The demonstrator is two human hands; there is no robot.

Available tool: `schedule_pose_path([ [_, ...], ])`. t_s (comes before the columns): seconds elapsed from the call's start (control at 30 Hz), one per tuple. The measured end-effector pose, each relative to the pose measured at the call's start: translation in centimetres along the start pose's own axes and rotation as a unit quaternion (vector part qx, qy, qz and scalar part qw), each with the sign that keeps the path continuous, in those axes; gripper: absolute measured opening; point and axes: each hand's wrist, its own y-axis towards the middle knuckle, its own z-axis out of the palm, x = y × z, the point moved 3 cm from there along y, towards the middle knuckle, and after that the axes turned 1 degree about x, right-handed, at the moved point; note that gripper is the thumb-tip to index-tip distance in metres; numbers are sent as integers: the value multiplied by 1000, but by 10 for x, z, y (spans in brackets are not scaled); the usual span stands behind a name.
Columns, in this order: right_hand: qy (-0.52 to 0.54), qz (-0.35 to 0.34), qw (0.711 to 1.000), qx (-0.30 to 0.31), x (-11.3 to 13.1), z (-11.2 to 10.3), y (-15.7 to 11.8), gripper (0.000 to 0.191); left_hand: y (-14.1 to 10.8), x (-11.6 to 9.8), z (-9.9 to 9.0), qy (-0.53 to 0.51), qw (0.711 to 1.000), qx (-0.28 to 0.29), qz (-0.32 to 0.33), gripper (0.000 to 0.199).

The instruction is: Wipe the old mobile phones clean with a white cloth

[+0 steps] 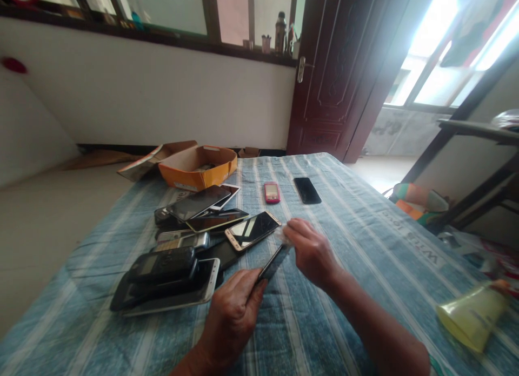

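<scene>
A dark, thin phone (274,262) is tilted on edge above the cloth, its near end gripped in my left hand (234,311). My right hand (310,252) pinches a crumpled whitish wipe (284,234) against the phone's far end. Just behind lies a gold-framed phone (252,231) with a reflective screen. Left of my hands, several phones are heaped, among them a black handset (164,265) on top of a white-edged phone (213,281). Farther back are a small pink phone (272,192) and a black phone (307,190), both lying flat.
An open orange box (198,176) stands at the table's back left. Striped blue cloth (365,268) covers the table. A yellow translucent bag or cup (470,316) lies at the right. Beyond are a dark red door (328,89) and a shelf rack (478,130).
</scene>
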Motion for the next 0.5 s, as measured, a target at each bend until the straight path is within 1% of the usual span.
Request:
schedule_pose_path([
  [0.07,21,-47,998,33,23,2,1,31,1,0,-1,-19,1000,12,-22,18],
  [0.13,34,-85,993,69,42,4,2,27,3,0,-3,-31,999,14,-43,20],
  [0.2,40,-96,991,83,48,4,3,27,4,0,-4,-38,998,14,-53,21],
  [0.23,39,-89,992,82,47,4,3,28,4,0,-4,-41,998,15,-54,20],
  [0.3,32,-55,995,76,37,2,4,30,3,1,-4,-47,998,16,-48,18],
  [0.37,23,-22,997,69,21,0,5,32,2,3,-2,-44,998,12,-39,16],
  [0.5,13,23,999,40,-10,0,3,33,0,2,-1,-15,1000,-8,-17,15],
])
